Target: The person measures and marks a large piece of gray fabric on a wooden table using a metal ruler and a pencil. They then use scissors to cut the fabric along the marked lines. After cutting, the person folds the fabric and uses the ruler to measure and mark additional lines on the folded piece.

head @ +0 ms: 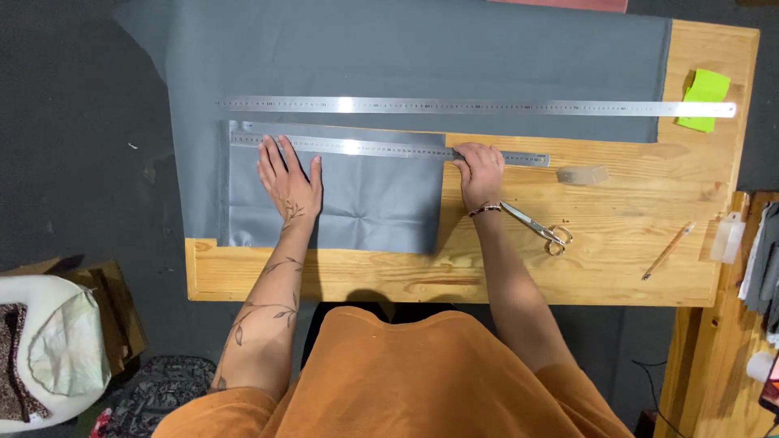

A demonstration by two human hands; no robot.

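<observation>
A wooden table [617, 268] carries grey fabric [422, 49], scissors [537, 227], a pencil [668, 251] and a green notepad [703, 99].

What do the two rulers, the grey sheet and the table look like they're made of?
Rulers: probably steel, bright glare spots. Grey sheet: seems coated fabric or vinyl, with a satin sheen and fold creases. Table: wood, likely varnished pine, with visible grain and knots.

A shiny grey fabric piece [357, 207] is laid flat on the wooden table [617, 276], w/ a short steel ruler [381, 148] set along its top edge. The left hand [288, 180] is pressed flat on the piece; the ruler's right part is pinned by the right hand [480, 170]. Scissors [537, 227] are seen just beside the right wrist, a pencil [669, 250] further right. A long steel ruler [475, 106] lies on the larger grey cloth [406, 49] above.
</observation>
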